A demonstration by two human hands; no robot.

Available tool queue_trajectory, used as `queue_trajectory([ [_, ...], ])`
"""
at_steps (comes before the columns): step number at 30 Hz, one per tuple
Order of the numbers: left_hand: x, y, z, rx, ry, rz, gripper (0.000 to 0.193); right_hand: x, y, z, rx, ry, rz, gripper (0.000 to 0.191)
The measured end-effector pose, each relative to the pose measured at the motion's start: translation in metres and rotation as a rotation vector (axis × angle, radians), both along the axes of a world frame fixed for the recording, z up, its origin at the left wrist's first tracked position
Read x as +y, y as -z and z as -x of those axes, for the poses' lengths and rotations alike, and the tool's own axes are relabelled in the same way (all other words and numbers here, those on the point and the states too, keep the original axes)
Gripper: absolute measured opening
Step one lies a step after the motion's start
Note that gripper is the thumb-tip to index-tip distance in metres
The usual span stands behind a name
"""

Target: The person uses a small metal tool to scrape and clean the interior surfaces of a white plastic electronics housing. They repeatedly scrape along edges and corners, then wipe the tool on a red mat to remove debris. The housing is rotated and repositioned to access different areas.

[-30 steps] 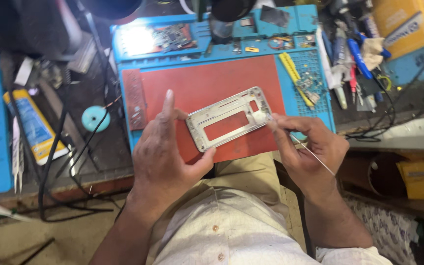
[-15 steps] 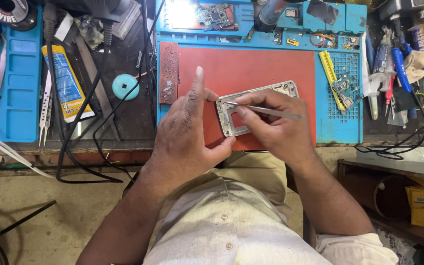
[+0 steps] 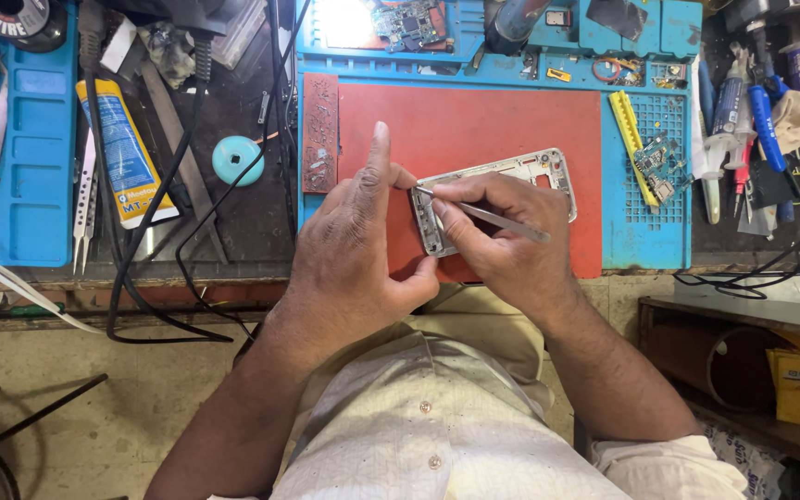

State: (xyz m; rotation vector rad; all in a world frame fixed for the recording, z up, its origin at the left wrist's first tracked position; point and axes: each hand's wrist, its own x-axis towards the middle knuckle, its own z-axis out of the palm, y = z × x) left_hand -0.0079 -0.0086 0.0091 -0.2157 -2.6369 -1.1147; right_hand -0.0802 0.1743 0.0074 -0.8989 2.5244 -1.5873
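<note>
Phone frame [image 3: 548, 167] worked with tweezers [image 3: 488, 213]
The frame is gripped by the left hand [image 3: 354, 250]; tweezers are pinched in the right hand [image 3: 502, 245].

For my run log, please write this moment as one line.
left hand: holds phone frame | right hand: tweezers tip at frame's left edge | under: red mat

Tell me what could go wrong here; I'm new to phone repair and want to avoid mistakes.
1. The tweezers press their tip at the frame's left edge beside the left hand; a slip might jab a finger.
2. The frame is held up off the red mat by the hands; prying hard could bend it.
3. Any small part that is freed could drop among the cables and be lost.
</note>
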Motion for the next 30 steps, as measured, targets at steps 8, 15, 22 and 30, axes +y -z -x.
queue_trajectory([
  [8, 0.002, 0.002, -0.001, 0.011, -0.010, 0.006, 0.115, 0.000, -0.002, 0.005, -0.153, -0.001, -0.025, 0.010],
  [15, 0.002, 0.003, -0.001, 0.001, -0.010, 0.003, 0.115, -0.003, -0.007, 0.007, -0.301, 0.029, 0.001, 0.009],
  [22, 0.002, 0.005, -0.002, 0.009, -0.014, 0.015, 0.115, 0.001, -0.008, 0.003, -0.405, 0.040, 0.042, 0.008],
  [30, 0.002, 0.005, -0.002, 0.043, -0.006, 0.013, 0.112, 0.019, -0.012, -0.021, -0.450, -0.002, 0.064, 0.009],
])
